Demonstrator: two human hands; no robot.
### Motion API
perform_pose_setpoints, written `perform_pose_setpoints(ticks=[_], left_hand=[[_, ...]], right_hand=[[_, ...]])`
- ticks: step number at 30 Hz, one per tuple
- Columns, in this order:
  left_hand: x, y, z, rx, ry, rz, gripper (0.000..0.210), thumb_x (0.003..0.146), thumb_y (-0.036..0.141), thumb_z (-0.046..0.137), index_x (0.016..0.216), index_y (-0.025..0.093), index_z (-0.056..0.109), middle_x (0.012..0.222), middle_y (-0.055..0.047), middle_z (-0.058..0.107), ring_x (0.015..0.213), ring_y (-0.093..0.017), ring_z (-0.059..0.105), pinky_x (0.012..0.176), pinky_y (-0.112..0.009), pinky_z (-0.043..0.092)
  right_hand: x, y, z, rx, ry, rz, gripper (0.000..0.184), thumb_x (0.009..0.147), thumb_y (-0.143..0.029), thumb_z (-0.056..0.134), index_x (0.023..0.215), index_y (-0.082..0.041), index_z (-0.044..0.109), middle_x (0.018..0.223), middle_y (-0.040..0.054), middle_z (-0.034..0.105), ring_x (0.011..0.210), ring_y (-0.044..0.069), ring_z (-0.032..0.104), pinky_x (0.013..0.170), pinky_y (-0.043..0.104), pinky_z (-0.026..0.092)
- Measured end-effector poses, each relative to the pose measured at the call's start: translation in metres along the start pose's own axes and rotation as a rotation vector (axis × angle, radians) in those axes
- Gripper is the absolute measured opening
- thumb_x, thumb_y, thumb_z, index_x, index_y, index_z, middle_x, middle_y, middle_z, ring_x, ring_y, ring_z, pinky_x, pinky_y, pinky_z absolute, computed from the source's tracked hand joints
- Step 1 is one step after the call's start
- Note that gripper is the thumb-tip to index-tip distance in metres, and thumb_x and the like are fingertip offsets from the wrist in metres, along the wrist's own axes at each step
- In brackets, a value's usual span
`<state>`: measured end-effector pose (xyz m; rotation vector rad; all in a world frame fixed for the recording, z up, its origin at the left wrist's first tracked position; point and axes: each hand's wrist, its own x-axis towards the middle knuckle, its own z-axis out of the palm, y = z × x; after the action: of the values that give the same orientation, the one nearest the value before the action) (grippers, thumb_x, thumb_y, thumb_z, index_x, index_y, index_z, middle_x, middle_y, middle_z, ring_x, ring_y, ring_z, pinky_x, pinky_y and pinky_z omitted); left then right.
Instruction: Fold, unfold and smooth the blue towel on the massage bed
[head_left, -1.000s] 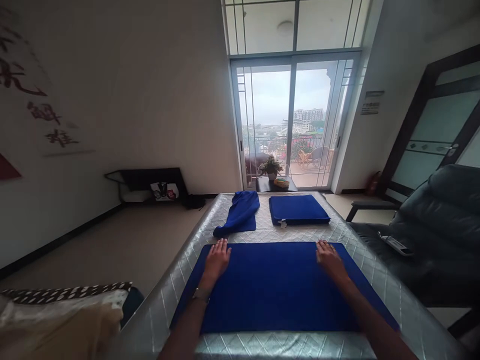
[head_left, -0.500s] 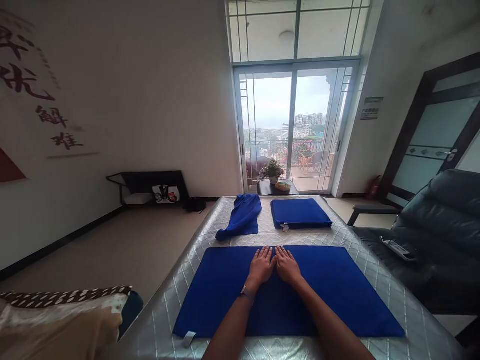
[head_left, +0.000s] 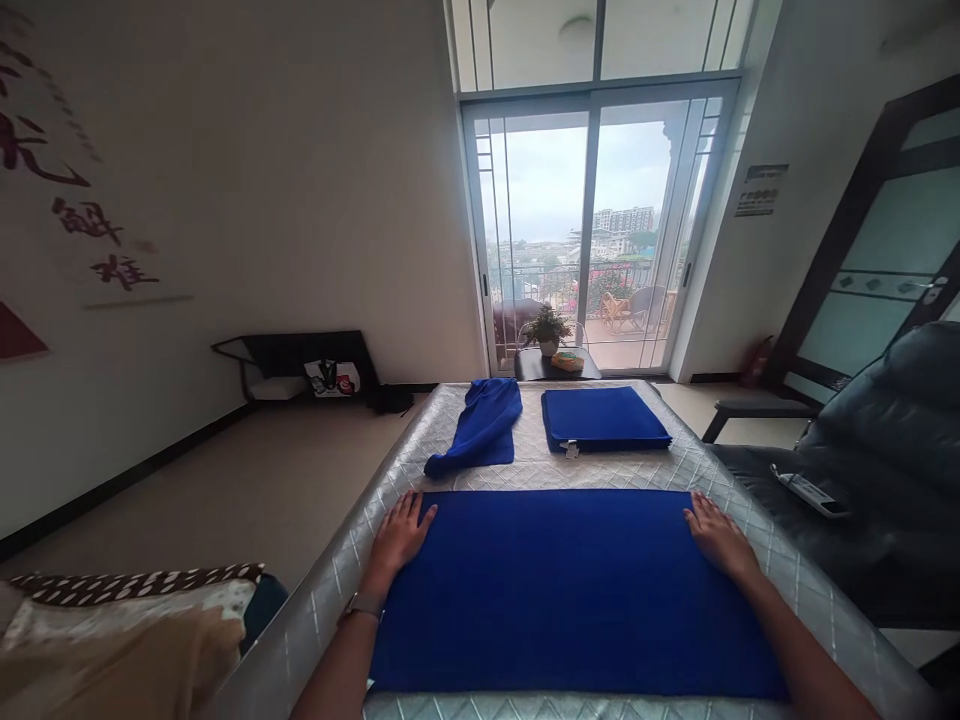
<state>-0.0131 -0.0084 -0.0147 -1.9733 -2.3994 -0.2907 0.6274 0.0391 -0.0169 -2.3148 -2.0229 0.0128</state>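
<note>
A blue cloth lies spread flat across the near part of a silvery quilted surface. My left hand rests palm down at its far left corner, fingers outstretched. At the far right corner my right hand also lies flat, fingers extended. Neither hand grips anything. Beyond the spread cloth, a crumpled blue cloth lies to the left. To the right of that sits a neat stack of folded blue cloths with a white tag at its near edge.
A dark armchair with a white device on its seat stands at the right. Past the far edge is a small table with a potted plant. Bedding is at the lower left, and a low black bench stands by the wall.
Both hands have slid apart from the middle of the cloth's far edge, the left to its left corner and the right to its right corner. The view has shifted slightly.
</note>
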Motion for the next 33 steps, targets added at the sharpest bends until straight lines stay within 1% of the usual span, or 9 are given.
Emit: perform_pose_setpoints(ticks=[6,11,13,15,18,22,25,29,33], left_hand=[[0.000,0.005,0.006,0.020,0.034,0.004,0.076,0.101,0.063,0.021,0.157,0.013,0.034,0.165,-0.015,0.029,0.152,-0.030,0.028,0.124,-0.052,0.022],[0.000,0.006,-0.006,0.017,-0.023,-0.007,0.073,0.102,0.058,0.023,0.156,0.010,0.035,0.165,-0.018,0.029,0.153,-0.030,0.027,0.124,-0.052,0.021],[-0.003,0.017,-0.015,0.023,0.021,-0.002,0.074,0.102,0.057,0.022,0.156,0.007,0.034,0.164,-0.019,0.030,0.152,-0.032,0.027,0.124,-0.055,0.020],[-0.009,0.042,-0.022,0.027,0.120,0.035,0.074,0.103,0.055,0.020,0.155,0.005,0.034,0.164,-0.020,0.030,0.153,-0.032,0.024,0.125,-0.054,0.019],[-0.024,0.105,-0.028,-0.035,0.185,0.182,0.067,0.104,0.049,0.019,0.156,0.010,0.037,0.163,-0.015,0.035,0.154,-0.031,0.024,0.126,-0.051,0.020],[-0.058,0.200,-0.017,-0.114,0.054,0.472,0.063,0.106,0.050,0.019,0.155,0.016,0.039,0.163,-0.010,0.037,0.153,-0.026,0.027,0.125,-0.049,0.025],[-0.080,0.239,-0.004,-0.146,-0.033,0.516,0.068,0.106,0.051,0.011,0.156,0.013,0.037,0.163,-0.011,0.035,0.153,-0.023,0.028,0.125,-0.047,0.026],[-0.088,0.231,0.000,-0.132,-0.095,0.487,0.071,0.104,0.056,0.011,0.157,0.015,0.033,0.164,-0.011,0.031,0.153,-0.024,0.025,0.126,-0.048,0.023],[-0.084,0.159,-0.007,-0.044,-0.118,0.370,0.073,0.103,0.060,0.013,0.158,0.015,0.031,0.165,-0.011,0.027,0.154,-0.025,0.022,0.126,-0.049,0.021]], right_hand=[[0.000,-0.004,0.003,-0.015,-0.008,0.021,0.070,0.100,-0.038,0.012,0.160,-0.004,0.025,0.168,0.0115,0.022,0.154,0.022,0.021,0.125,0.042,0.016],[-0.010,-0.013,-0.018,-0.011,-0.002,0.055,0.067,0.101,-0.035,0.013,0.158,-0.004,0.030,0.167,0.0109,0.026,0.153,0.023,0.024,0.124,0.043,0.018],[-0.020,-0.026,-0.030,-0.009,0.048,0.063,0.065,0.101,-0.031,0.014,0.157,-0.003,0.034,0.165,0.0127,0.030,0.152,0.026,0.026,0.124,0.047,0.018],[-0.035,-0.055,-0.041,0.003,0.140,0.007,0.064,0.100,-0.024,0.014,0.155,-0.002,0.036,0.164,0.0144,0.032,0.153,0.027,0.024,0.124,0.047,0.016],[-0.066,-0.123,-0.054,0.083,0.206,-0.198,0.062,0.101,-0.023,0.016,0.157,-0.004,0.034,0.164,0.0136,0.031,0.154,0.023,0.019,0.125,0.042,0.011],[-0.105,-0.215,-0.053,0.192,0.010,-0.399,0.063,0.103,-0.035,0.017,0.159,-0.008,0.030,0.166,0.0101,0.026,0.155,0.022,0.017,0.125,0.041,0.014],[-0.117,-0.247,-0.041,0.176,-0.092,-0.449,0.063,0.102,-0.031,0.019,0.160,-0.008,0.028,0.167,0.0113,0.022,0.155,0.022,0.015,0.125,0.042,0.011],[-0.114,-0.232,-0.030,0.149,-0.114,-0.403,0.065,0.102,-0.037,0.017,0.161,-0.009,0.025,0.167,0.0098,0.020,0.155,0.021,0.012,0.125,0.044,0.009],[-0.102,-0.159,-0.023,0.076,-0.071,-0.258,0.067,0.100,-0.039,0.019,0.161,-0.011,0.026,0.167,0.0080,0.021,0.155,0.021,0.015,0.125,0.044,0.010]])
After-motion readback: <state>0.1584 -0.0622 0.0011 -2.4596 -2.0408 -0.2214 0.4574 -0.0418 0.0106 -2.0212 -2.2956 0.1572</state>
